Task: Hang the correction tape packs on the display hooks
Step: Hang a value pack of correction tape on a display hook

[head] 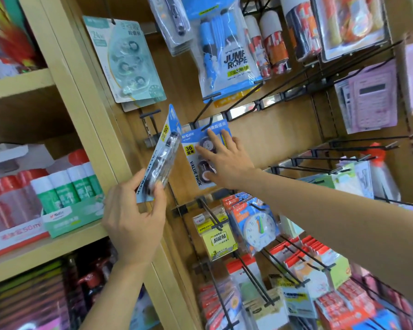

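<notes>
A blue correction tape pack (191, 155) marked "36" and "VALUE PACK" hangs on a black display hook (202, 115) against the wooden back panel. My right hand (227, 160) lies flat on this pack with straight, spread fingers. To the left, my left hand (135, 215) grips the lower end of a second blue correction tape pack (163, 153), held edge-on and tilted up toward the panel. An empty black hook (149, 115) juts out just left of and above that second pack.
A teal tape pack (126, 60) hangs upper left, a jump rope pack (224, 48) above the hook. Several long bare hooks (332, 167) stick out at right. Sticky notes (218, 236) and a clock pack (258, 225) hang below. Glue sticks (65, 186) fill the left shelf.
</notes>
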